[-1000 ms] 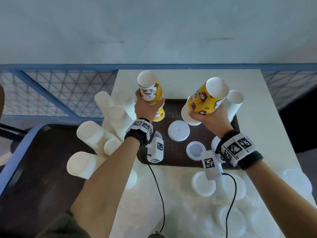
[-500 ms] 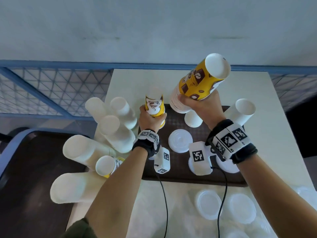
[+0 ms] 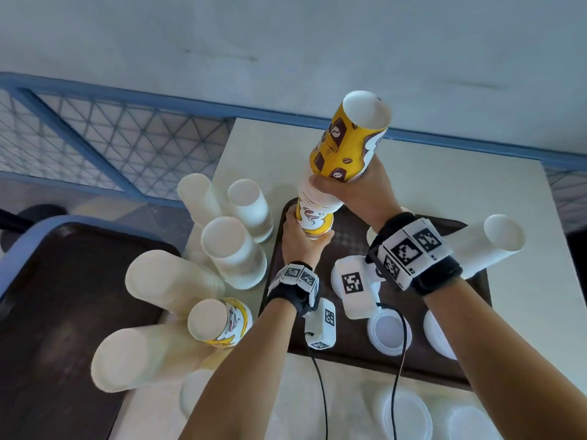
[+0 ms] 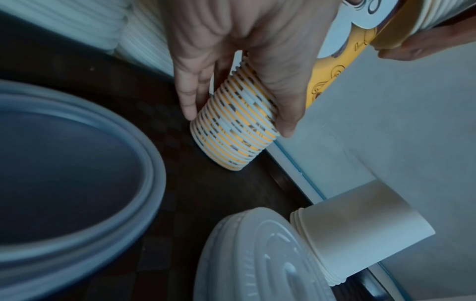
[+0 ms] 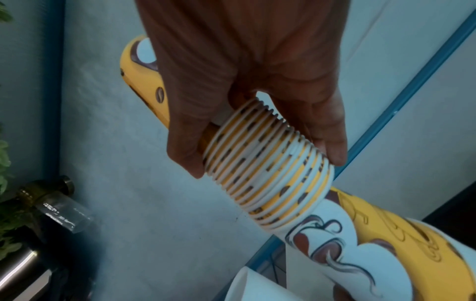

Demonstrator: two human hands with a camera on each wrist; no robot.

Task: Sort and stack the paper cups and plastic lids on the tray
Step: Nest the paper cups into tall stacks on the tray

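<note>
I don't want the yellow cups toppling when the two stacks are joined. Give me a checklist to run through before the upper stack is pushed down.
1. Left hand grips lower yellow cup stack: ok.
2. Right hand grips upper yellow cup stack: ok.
3. Lower stack stands on the brown tray: ok.
4. Upper stack's mouth is over the lower stack's top: ok.
5. Stacks in line: not ok, upper one tilts.
6. How far it is seated: cannot tell.

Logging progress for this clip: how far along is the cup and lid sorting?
Midway. Done: one white cup stack stands on the tray. In hand: the right hand lowers a yellow stack onto the one in the left hand. Left: white cup stacks and loose lids sit off the tray.
</note>
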